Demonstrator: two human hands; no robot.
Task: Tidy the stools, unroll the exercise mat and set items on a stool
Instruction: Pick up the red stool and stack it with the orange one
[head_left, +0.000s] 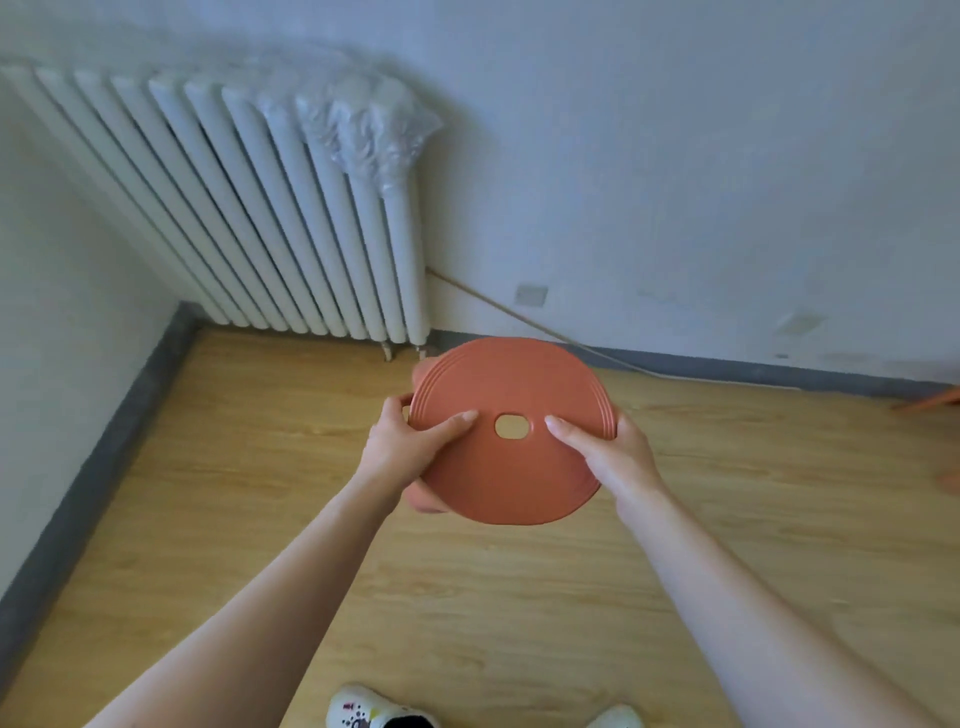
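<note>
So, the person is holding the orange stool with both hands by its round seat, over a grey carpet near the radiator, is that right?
Not quite: the floor is light wood, not grey carpet. The rest holds in the head view: the left hand and right hand grip the orange stool by its round seat, near the radiator.

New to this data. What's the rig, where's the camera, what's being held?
No robot here: a person wears one wide-angle camera on the head, looking forward and down, so you see their own bare arms. The left hand and right hand grip opposite edges of a round orange stool, seen from above, thumbs on the seat either side of its oval handle hole. It appears lifted above the wooden floor. Behind stands a white radiator, its top right end wrapped in clear plastic, against the wall. The person's shoes show at the bottom edge. No exercise mat is in view.
</note>
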